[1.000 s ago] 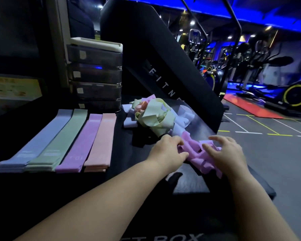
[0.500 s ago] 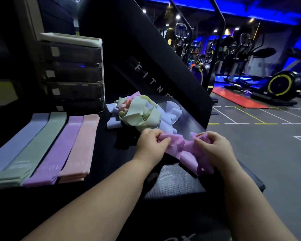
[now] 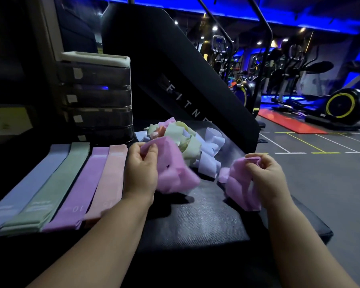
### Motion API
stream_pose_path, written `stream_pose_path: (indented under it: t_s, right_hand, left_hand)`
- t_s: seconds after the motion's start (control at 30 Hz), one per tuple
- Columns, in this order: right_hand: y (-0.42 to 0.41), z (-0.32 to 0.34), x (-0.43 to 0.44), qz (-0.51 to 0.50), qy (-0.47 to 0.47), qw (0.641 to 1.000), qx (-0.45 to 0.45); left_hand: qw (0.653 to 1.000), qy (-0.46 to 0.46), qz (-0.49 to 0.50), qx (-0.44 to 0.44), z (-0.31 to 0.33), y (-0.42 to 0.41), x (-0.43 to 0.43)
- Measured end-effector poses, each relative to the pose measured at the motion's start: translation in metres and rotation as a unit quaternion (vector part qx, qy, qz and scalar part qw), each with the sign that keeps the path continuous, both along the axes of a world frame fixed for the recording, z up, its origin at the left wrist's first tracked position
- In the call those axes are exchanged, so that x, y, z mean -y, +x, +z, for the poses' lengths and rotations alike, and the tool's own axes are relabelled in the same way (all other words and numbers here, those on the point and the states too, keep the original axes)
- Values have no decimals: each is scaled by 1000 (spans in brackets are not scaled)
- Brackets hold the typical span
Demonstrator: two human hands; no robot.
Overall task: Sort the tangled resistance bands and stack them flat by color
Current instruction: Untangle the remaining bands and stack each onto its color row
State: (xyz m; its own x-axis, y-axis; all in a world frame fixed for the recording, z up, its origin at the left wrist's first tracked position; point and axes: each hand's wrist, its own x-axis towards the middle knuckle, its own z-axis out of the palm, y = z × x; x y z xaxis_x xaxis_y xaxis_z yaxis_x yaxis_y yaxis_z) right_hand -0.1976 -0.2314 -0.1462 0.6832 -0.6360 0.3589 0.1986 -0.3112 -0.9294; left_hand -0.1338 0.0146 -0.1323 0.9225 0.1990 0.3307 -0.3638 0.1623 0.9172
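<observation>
While the left hand (image 3: 140,169) pinches a crumpled lilac fabric resistance band (image 3: 173,171), the right hand (image 3: 266,173) grips a second lilac bunch (image 3: 239,183), seemingly separate, both above the black padded bench (image 3: 195,221).

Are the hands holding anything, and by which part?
The left hand pinches a lilac band at its top edge; the right hand pinches another lilac bunch at its top. One band or two: unclear.

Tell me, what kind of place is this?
Most likely a gym: exercise machines stand in the background, a red mat lies on the line-marked floor, and resistance bands lie sorted on a black padded box.
</observation>
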Motion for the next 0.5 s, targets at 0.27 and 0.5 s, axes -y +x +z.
stream_pose_path:
  t_s: [0.27, 0.5]
  right_hand:
    - [-4, 5, -24, -44, -306, 910, -277]
    - [-6, 12, -64, 48, -368, 910, -186]
  left_hand:
    - [998, 12, -54, -30, -18, -6, -3]
    - [988, -45, -135, -58, -16, -15, -3]
